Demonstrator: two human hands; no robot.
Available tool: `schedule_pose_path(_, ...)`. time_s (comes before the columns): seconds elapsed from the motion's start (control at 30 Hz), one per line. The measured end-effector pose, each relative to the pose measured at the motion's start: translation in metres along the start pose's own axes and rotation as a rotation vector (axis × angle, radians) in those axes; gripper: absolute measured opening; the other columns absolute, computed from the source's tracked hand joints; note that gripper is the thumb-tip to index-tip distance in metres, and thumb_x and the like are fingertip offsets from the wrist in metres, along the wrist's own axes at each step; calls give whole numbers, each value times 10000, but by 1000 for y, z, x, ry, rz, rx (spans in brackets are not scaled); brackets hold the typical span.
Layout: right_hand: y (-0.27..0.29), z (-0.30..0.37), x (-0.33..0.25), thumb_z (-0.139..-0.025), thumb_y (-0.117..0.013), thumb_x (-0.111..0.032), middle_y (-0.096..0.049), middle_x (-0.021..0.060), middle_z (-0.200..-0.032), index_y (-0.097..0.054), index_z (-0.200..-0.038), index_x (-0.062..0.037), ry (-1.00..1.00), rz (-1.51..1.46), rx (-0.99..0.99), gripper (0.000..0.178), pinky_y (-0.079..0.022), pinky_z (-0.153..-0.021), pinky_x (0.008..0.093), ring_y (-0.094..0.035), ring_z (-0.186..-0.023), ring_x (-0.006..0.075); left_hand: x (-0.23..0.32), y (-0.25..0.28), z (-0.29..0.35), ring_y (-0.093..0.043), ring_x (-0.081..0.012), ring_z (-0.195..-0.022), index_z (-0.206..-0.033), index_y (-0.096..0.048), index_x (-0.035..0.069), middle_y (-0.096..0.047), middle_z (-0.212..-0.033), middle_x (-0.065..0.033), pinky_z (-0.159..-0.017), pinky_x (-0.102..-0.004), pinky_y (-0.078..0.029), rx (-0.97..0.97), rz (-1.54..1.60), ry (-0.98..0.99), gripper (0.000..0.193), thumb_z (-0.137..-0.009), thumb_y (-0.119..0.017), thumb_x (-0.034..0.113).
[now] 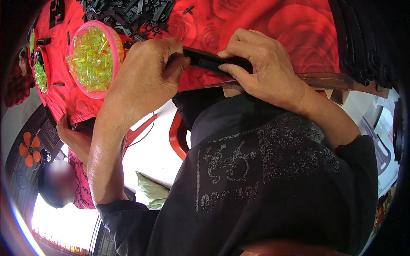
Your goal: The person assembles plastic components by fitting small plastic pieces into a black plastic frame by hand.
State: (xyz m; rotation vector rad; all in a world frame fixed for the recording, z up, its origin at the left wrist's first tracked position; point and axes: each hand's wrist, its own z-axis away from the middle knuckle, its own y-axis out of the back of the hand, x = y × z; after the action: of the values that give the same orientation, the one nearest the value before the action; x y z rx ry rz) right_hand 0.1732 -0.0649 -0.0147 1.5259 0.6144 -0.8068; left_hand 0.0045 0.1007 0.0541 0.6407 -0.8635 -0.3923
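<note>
A long, narrow black plastic piece (204,60) spans my two hands above the table's near edge. My left hand (147,64) is closed round its left end, thumb and fingers bent in. At the other end, my right hand (262,59) pinches the piece between thumb and fingers. The fingers cover both ends, so their shape is hidden. Close beside my left hand stands a pink-rimmed round basket (118,51) full of clear yellow-green plastic pieces (92,59). Beyond that hand lies a heap of small black plastic parts (132,17).
A red rose-patterned cloth (294,30) covers the table. Another container (40,72) of yellow-green pieces stands far left, with loose black parts (44,41) nearby. A person in patterned red (83,181) sits at the left, one arm on the table edge. An orange-bladed fan (29,149) is behind.
</note>
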Motion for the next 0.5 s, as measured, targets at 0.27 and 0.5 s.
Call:
schedule_pose_path(0.27,3,-5,-4,-819,-773,-200,-626,66,-855,-698,-886,-66,-63,38,-55,167,-526,-738,433,-658,-865,273,-3,7,5,-446,-91,-629,-885,-609,-36,-501,-667,-36,-557,-312,-371,0,62,68,109,-945,-666,36)
schedule_pose_path(0.5,1,-6,-5,-812,-776,-206,-623,65,-850,-692,-881,-72,-66,35,-47,173,-526,-742,432,-659,-868,270,-3,6,7,-441,-90,-623,-883,-616,-30,-490,-657,-41,-557,-310,-367,-13,29,56,112,-945,-674,42)
